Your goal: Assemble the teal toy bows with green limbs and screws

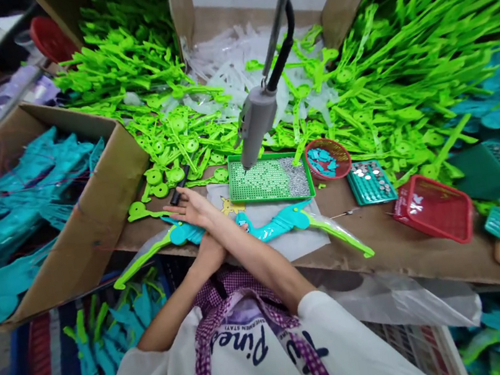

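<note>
The bow-shaped plastic toy, turquoise with light-green tips (278,224), lies at the near edge of the brown table (325,251), partly over a white sheet (303,243). The right hand (193,210) is above its left part, fingers apart, near a black stick-like object (179,188). The left hand (215,246) is under the right forearm; I cannot tell its fingers' state. Beyond are a green perforated tray (253,180) and a hanging grey power screwdriver (259,120).

The right hand (197,209) had room rightward of its fingers (177,209) until the electric screwdriver (259,117); leftward stood a cardboard box (108,199).
</note>
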The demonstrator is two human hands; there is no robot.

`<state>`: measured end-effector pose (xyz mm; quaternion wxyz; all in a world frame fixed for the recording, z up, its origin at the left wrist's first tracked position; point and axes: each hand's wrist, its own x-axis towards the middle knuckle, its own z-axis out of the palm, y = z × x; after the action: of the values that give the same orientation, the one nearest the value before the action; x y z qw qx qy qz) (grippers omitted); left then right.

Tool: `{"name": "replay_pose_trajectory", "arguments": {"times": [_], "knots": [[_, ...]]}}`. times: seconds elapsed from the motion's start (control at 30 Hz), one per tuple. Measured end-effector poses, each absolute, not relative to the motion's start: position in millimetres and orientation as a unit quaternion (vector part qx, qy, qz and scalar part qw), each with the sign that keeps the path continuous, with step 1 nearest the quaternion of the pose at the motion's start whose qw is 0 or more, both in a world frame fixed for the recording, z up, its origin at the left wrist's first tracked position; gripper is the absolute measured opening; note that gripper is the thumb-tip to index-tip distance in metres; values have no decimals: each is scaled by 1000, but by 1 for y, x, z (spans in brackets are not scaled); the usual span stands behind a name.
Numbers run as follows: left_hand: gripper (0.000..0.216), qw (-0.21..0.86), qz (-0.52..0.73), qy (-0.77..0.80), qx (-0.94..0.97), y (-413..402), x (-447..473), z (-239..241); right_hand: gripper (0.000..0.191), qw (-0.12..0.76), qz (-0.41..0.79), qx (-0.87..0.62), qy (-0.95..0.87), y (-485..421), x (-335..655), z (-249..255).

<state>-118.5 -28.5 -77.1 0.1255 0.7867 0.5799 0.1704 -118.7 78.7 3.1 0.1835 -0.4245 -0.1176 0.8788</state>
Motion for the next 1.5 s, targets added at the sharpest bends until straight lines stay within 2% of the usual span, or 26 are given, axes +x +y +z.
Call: {"name": "replay_pose_trajectory", "arguments": {"times": [0.1,0.17,0.3,0.4,0.53,0.6,0.73,0.83,0.93,1.07,1.2,1.27,1.33,1.43,1.5], "knots": [[28,127,98,538,828,-31,-122,-71,24,226,862,-421,-169,101,-105,23],[38,127,79,535,832,-33,-124,-67,27,247,863,-397,-192,125,-92,46],[61,133,82,542,825,-35,-124,-60,34,225,902,-315,-193,156,-54,79],[61,155,88,543,821,-32,-122,-56,32,194,904,-318,-209,140,-16,69],[51,201,78,551,806,-21,-118,-48,21,168,894,-318,-268,88,28,29],[46,240,88,552,793,-11,-119,-42,25,169,880,-316,-311,63,44,14],[54,379,233,540,714,15,-137,-32,34,181,842,-330,-386,24,77,2],[55,535,399,517,535,35,-151,-27,36,123,828,-322,-442,2,104,-4],[46,662,486,459,339,51,-145,-25,36,100,794,-329,-501,-12,121,-13],[32,684,537,454,195,46,-114,-24,35,138,693,-400,-583,-21,128,-19],[41,707,499,425,266,2,-82,-23,58,163,802,-327,-472,-29,124,-16],[47,691,451,433,363,-17,-71,-22,58,193,826,-322,-421,-33,124,-13],[48,616,397,454,507,-23,-64,-20,52,237,779,-384,-435,-39,131,-9],[40,417,293,474,718,-7,-59,-20,40,306,631,-516,-492,-54,157,-8],[43,295,199,477,804,10,-53,-23,36,334,529,-601,-497,-65,177,-11]]}}
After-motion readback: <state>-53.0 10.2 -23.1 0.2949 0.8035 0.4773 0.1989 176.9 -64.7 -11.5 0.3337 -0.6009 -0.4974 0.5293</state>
